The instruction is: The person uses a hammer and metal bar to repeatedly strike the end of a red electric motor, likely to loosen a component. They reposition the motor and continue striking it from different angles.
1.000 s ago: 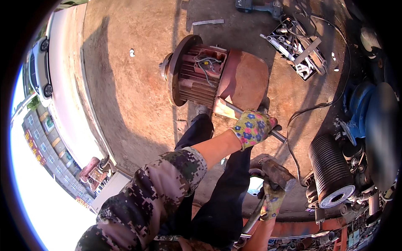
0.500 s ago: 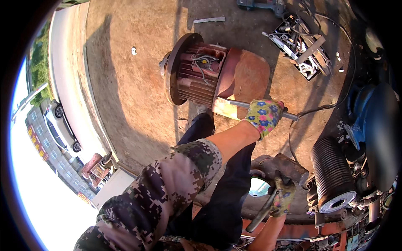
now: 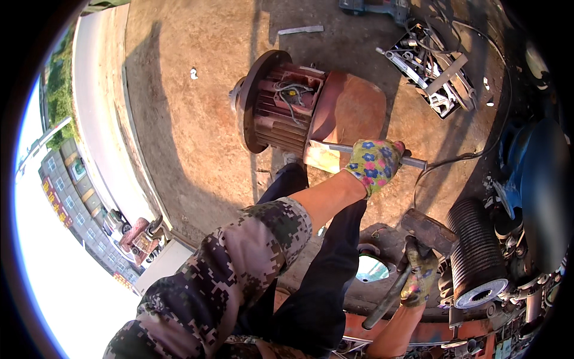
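Note:
A reddish-brown electric motor (image 3: 281, 110) lies on its side on the ground, with a round flange at its left end. Loose wires show in its open terminal box. A rounded red cover (image 3: 359, 102) encloses its right end. My left hand (image 3: 375, 166), in a flowered glove, is closed round a steel bar (image 3: 417, 162). The bar's far end meets the cover's edge beside the motor's ribs. Lower right, my right hand (image 3: 420, 276), gloved too, grips a hammer (image 3: 429, 231) by its handle. The hammer's blocky head is held apart from the bar.
A tray of wrenches and other tools (image 3: 439, 78) lies at the upper right, near a power tool (image 3: 376, 7). A flat metal strip (image 3: 301, 29) lies behind the motor. A ribbed cylinder (image 3: 477, 254) and metal parts crowd the right side. A black cable (image 3: 460, 157) crosses the ground.
My right hand has moved the hammer to the right and slightly up, away from my legs. My left hand and the bar have hardly moved.

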`<state>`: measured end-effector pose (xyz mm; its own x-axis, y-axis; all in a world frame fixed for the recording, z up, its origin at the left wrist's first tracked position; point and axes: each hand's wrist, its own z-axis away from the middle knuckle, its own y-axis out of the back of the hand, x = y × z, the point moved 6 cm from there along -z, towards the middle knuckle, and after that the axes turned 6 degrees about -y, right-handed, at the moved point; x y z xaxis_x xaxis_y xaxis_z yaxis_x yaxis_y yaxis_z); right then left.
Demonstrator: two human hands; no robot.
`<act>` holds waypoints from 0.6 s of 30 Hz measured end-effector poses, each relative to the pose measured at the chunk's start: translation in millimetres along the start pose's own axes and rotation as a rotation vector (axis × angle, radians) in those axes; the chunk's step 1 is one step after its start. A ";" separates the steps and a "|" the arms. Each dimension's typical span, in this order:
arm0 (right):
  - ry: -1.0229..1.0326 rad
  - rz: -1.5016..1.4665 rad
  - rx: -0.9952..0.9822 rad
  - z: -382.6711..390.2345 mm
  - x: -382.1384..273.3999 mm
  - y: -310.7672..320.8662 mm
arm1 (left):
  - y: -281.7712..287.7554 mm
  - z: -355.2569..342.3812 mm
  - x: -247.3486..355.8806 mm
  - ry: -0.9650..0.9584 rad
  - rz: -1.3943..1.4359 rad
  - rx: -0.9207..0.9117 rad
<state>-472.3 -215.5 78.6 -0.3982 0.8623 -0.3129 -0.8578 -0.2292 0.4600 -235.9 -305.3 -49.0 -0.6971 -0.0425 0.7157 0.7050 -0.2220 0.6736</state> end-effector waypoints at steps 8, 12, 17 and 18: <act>0.068 -0.212 -0.119 -27.2 -84.1 9.9 | 15.6 -7.3 -10.6 0.025 0.037 0.134; 0.073 -0.201 -0.201 -40.9 -125.1 7.1 | 10.2 -15.6 -17.0 0.020 -0.030 0.096; 0.126 -0.058 -0.168 -66.8 -160.3 -11.6 | 1.7 -25.8 -27.8 0.063 0.006 0.075; 0.130 -0.027 -0.150 -74.1 -162.3 -16.7 | -1.5 -26.3 -28.8 0.065 0.011 0.026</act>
<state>-417.4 -385.1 60.2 -0.4050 0.8055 -0.4327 -0.9036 -0.2801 0.3242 -220.2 -329.3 -75.5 -0.6959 -0.1080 0.7100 0.7151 -0.1957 0.6711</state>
